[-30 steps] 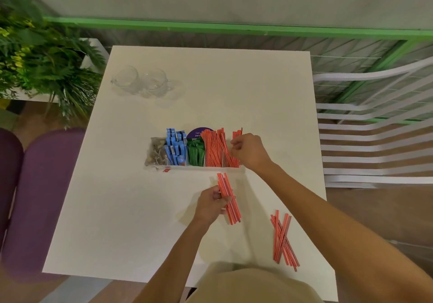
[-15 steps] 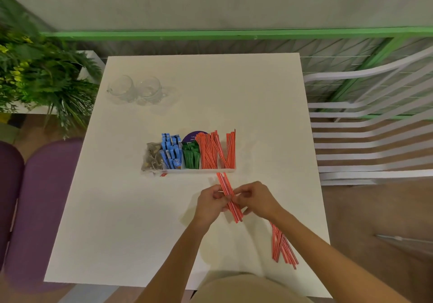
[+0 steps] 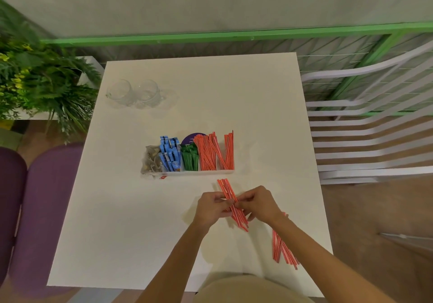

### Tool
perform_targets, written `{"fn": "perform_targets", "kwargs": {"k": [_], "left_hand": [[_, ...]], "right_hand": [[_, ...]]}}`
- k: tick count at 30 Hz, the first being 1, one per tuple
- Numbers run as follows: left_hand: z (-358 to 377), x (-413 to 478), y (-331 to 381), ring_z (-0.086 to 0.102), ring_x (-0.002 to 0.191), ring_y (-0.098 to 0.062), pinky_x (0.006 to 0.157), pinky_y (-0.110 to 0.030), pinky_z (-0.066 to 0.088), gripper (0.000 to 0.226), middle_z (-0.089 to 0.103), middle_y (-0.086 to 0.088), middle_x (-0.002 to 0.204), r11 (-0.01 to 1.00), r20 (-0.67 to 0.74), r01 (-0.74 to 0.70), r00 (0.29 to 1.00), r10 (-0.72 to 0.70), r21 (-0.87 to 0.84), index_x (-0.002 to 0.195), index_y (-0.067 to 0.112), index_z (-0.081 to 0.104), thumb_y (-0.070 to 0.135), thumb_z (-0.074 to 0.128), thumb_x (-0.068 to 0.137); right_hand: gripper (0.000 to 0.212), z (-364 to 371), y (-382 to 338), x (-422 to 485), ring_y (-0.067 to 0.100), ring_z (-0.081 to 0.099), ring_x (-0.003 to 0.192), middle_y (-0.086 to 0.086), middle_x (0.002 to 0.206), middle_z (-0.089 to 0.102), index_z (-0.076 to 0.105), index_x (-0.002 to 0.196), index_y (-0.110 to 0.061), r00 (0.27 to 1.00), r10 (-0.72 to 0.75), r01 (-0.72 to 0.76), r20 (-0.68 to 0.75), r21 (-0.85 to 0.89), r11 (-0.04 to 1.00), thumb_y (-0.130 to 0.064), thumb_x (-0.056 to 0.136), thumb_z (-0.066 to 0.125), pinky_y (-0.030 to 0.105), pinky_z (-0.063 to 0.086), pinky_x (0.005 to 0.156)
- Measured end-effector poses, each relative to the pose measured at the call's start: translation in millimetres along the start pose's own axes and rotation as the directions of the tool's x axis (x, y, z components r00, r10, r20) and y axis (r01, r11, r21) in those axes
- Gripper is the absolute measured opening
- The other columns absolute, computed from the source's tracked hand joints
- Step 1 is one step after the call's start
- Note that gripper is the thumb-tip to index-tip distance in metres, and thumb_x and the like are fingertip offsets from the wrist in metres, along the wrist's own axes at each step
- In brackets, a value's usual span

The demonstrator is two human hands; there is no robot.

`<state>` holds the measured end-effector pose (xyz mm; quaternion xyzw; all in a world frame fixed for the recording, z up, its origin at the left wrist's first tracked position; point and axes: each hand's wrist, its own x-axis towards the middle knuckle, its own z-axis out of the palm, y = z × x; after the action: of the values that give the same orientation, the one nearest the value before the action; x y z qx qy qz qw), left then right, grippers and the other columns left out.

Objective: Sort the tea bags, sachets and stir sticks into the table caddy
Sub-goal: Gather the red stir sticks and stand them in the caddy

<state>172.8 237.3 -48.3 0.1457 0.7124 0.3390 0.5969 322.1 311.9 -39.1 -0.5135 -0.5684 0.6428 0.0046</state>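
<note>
Head view: left hand (image 3: 212, 206) and right hand (image 3: 259, 205) pinch a red stir-stick bundle (image 3: 225, 186); purple label (image 3: 189, 138) in the caddy (image 3: 203, 172) is unreadable.

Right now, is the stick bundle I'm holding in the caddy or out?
Out: the left hand and right hand hold the bundle over the table, short of the caddy.

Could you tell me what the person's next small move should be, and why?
Probably carry the bundle of red sticks, held by the left hand and right hand, forward into the right end of the caddy, where matching sticks stand with room left.
</note>
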Motion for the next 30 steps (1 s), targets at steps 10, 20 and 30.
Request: {"fn": "perform_targets", "kwargs": {"k": [10, 20, 30], "left_hand": [[-13.8, -6.1, 50.9, 0.074, 0.081, -0.029, 0.077, -0.037, 0.060, 0.017, 0.074, -0.016, 0.090, 0.983, 0.009, -0.184, 0.983, 0.184, -0.009, 0.100, -0.002, 0.070, 0.005, 0.069, 0.085], [-31.4, 27.9, 156.3, 0.071, 0.069, -0.017, 0.061, -0.023, 0.060, 0.043, 0.070, -0.017, 0.103, 0.948, -0.135, -0.284, 0.943, 0.303, 0.143, 0.119, -0.003, 0.060, 0.008, 0.076, 0.080], [-29.2, 56.0, 156.3, 0.067, 0.082, -0.023, 0.061, -0.023, 0.060, 0.045, 0.066, -0.018, 0.107, 0.939, -0.112, -0.222, 0.960, 0.258, 0.261, 0.122, -0.003, 0.059, 0.003, 0.075, 0.081]], "right_hand": [[0.015, -21.6, -44.0, 13.5, 0.026, 0.073, 0.071, 0.012, 0.081, 0.076, 0.078, 0.095, -0.008, 0.996, -0.086, 0.085, 0.005, 0.103, 0.991, -0.012, 0.081, 0.076, 0.028, 0.057, 0.057], [0.018, -44.8, -120.9, 55.0, 0.033, 0.071, 0.076, 0.020, 0.087, 0.074, 0.076, 0.096, -0.002, 0.967, -0.194, 0.232, -0.165, 0.254, 0.939, -0.009, 0.080, 0.077, 0.037, 0.060, 0.063], [0.007, -35.1, -107.9, 81.9, 0.026, 0.071, 0.070, 0.016, 0.083, 0.073, 0.074, 0.087, -0.005, 0.974, -0.099, 0.156, -0.205, 0.281, 0.947, -0.003, 0.081, 0.075, 0.035, 0.062, 0.064]]}}
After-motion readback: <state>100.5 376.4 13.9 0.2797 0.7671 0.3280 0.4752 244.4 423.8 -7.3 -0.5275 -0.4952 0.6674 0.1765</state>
